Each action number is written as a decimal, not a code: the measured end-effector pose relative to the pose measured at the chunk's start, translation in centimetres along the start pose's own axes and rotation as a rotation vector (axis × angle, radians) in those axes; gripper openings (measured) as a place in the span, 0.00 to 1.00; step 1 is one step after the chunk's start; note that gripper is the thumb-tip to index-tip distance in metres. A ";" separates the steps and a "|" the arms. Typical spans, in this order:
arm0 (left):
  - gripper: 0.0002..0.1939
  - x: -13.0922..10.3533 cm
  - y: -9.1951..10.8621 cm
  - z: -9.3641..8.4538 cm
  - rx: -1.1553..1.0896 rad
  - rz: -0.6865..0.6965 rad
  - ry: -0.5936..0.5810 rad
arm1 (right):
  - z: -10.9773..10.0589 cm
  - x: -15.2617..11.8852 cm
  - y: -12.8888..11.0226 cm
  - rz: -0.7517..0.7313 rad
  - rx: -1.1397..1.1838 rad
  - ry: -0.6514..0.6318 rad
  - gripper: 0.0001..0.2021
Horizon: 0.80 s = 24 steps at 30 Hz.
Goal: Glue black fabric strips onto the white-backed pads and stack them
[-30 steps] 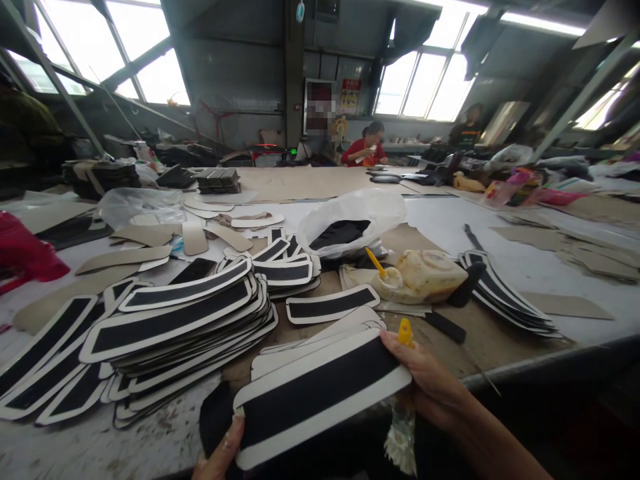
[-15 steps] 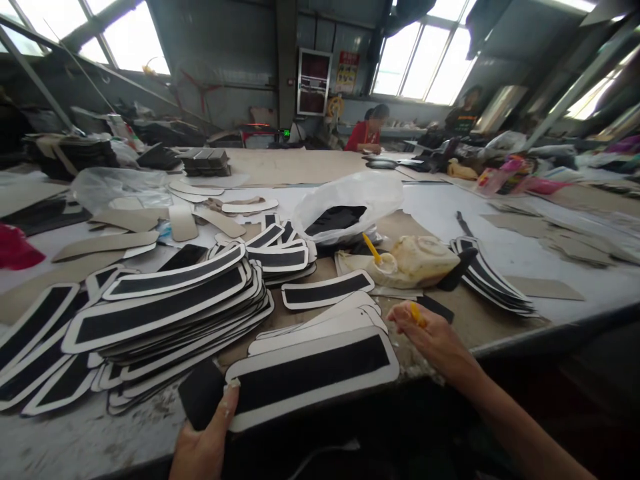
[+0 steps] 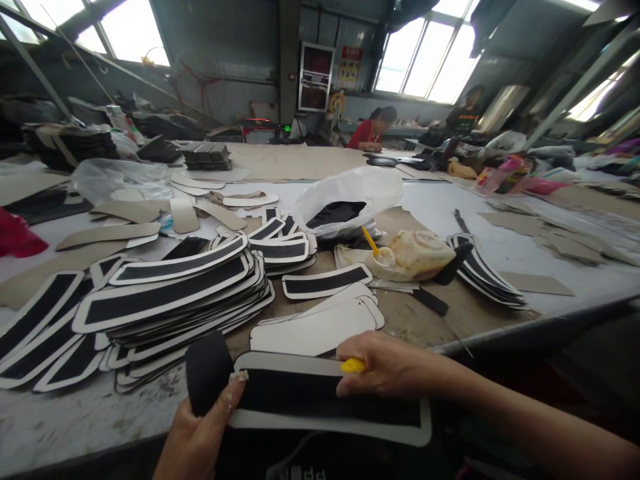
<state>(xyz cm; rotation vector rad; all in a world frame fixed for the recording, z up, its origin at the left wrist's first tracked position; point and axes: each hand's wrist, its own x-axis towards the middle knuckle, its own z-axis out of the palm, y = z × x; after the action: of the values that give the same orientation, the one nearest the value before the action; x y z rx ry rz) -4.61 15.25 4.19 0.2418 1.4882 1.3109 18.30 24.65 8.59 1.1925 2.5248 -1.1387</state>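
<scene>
My left hand (image 3: 200, 427) pinches the left end of a long white-edged panel with a black middle (image 3: 300, 383), its thumb on top. White residue sticks to that thumb. A curled black piece (image 3: 207, 370) stands up beside the thumb, at the panel's left end. My right hand (image 3: 370, 367) is closed around a yellow-handled tool (image 3: 353, 365); its working end is hidden. That hand lies over the panel's upper edge, and I cannot tell whether it presses on it. Plain white panels (image 3: 313, 330) lie just behind on the table.
Stacked black-and-white panels (image 3: 165, 303) fill the left. Behind stand a white plastic bag (image 3: 373, 190) and a yellowed container (image 3: 423, 257) with a yellow stick (image 3: 371, 241) near it. More panels (image 3: 483, 273) lie right. A person in red (image 3: 367, 133) sits across the table.
My right hand has moved left and down from beside the panel to over it, carrying the yellow-handled tool. The panel has shifted slightly right and its right end has dropped.
</scene>
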 end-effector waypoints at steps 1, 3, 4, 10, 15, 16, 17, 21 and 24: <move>0.25 -0.1 -0.1 -0.1 -0.010 0.000 -0.011 | 0.0 -0.2 -0.1 -0.018 -0.006 -0.007 0.12; 0.30 -0.1 -0.3 -0.3 -0.019 0.000 -0.034 | 0.0 -0.5 -0.4 -0.043 -0.021 -0.016 0.10; 0.31 -0.1 -0.3 -0.3 -0.018 0.000 -0.041 | 0.0 -0.6 -0.5 -0.047 -0.020 -0.016 0.10; 0.30 -0.3 -0.2 0.0 -0.043 -0.023 -0.046 | 0.2 -1.1 -0.2 0.025 0.127 -0.011 0.12; 0.25 -0.3 -0.4 0.2 -0.078 -0.074 -0.041 | 0.3 -1.3 0.2 0.013 0.214 -0.065 0.09; 0.24 -0.3 -0.5 0.2 -0.061 -0.067 -0.043 | 0.3 -1.3 0.2 0.005 0.202 -0.060 0.10; 0.24 -0.3 -0.6 0.2 -0.035 -0.055 -0.049 | 0.2 -1.2 0.1 -0.005 0.177 -0.042 0.12; 0.27 -0.4 -0.9 0.6 0.070 0.044 -0.076 | 0.0 -0.5 -0.8 -0.016 0.019 0.047 0.18; 0.27 -0.5 -1.2 0.8 0.131 0.094 -0.093 | 0.1 0.0 -1.6 -0.016 -0.049 0.014 0.15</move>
<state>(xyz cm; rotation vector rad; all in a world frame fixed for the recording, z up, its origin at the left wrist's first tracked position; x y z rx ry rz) -3.21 14.94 3.67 0.4566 1.4999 1.2602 17.18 23.94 9.41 1.1742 2.5619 -1.0688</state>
